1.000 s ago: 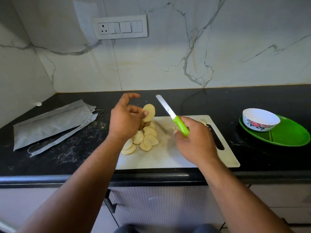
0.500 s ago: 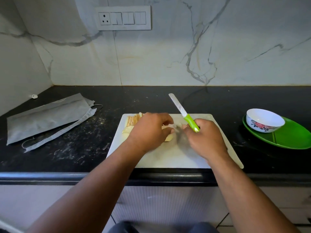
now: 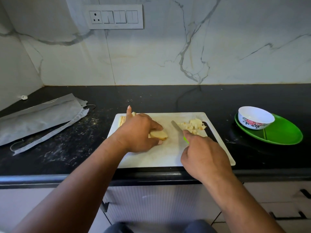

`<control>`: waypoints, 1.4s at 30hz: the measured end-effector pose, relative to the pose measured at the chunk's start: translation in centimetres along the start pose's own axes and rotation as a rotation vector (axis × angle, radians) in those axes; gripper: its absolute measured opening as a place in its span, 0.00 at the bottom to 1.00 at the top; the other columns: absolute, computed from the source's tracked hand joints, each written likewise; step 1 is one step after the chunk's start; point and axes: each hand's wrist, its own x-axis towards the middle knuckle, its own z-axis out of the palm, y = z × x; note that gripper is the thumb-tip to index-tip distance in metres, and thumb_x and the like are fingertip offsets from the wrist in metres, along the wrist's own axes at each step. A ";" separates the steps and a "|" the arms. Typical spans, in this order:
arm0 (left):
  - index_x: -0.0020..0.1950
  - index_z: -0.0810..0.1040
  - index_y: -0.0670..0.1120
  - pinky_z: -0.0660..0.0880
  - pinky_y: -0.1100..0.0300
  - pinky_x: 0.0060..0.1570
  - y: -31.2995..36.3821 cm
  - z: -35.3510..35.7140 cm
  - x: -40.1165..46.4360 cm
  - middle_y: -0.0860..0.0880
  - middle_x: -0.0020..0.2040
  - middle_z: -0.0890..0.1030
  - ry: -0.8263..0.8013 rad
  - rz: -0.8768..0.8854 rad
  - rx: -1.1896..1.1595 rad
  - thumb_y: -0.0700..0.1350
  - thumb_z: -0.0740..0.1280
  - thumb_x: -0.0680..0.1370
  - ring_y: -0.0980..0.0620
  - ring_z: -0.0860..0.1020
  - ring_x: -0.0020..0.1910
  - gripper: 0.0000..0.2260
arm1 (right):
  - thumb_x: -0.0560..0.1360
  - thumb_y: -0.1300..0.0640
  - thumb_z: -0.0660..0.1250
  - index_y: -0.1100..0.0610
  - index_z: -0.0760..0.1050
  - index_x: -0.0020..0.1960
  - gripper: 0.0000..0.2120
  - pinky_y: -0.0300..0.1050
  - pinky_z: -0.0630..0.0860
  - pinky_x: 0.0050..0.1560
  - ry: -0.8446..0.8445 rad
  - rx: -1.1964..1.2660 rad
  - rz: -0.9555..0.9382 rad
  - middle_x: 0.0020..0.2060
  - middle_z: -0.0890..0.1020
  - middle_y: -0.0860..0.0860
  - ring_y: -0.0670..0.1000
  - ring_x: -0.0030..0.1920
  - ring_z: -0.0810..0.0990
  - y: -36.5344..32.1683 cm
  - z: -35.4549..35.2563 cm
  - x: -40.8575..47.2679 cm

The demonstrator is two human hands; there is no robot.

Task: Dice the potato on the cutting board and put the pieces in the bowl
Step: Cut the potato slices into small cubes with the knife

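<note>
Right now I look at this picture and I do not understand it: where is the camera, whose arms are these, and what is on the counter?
There is no machine here. The camera is worn on a person's head and looks down at their own two bare hands. The left hand holds a stack of potato slices on the white cutting board. The right hand grips a green-handled knife, its blade low over the board. Diced potato lies at the board's far right corner. On the right, a white flowered bowl stands on a green plate. On the left lies a grey cloth bag.
</note>
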 end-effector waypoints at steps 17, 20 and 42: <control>0.62 0.84 0.59 0.34 0.30 0.76 2.7 2.2 0.8 0.62 0.57 0.84 0.139 -0.071 -0.027 0.65 0.64 0.80 0.56 0.76 0.66 0.18 | 0.78 0.53 0.61 0.44 0.65 0.75 0.26 0.31 0.69 0.38 0.122 0.051 -0.046 0.53 0.82 0.44 0.43 0.41 0.76 0.3 -1.3 -2.1; 0.63 0.83 0.58 0.37 0.31 0.77 3.0 2.6 0.8 0.62 0.63 0.81 0.167 -0.055 -0.047 0.63 0.65 0.80 0.57 0.72 0.70 0.17 | 0.78 0.53 0.61 0.44 0.66 0.75 0.26 0.33 0.72 0.41 0.122 0.006 -0.047 0.55 0.82 0.44 0.45 0.48 0.81 0.1 -1.4 -1.9; 0.60 0.85 0.61 0.41 0.36 0.80 3.2 3.3 0.5 0.66 0.59 0.83 0.210 -0.076 -0.122 0.59 0.66 0.81 0.59 0.73 0.68 0.11 | 0.78 0.49 0.59 0.42 0.61 0.76 0.27 0.35 0.68 0.41 0.036 -0.121 -0.111 0.54 0.80 0.43 0.45 0.45 0.76 -0.4 -4.4 -4.7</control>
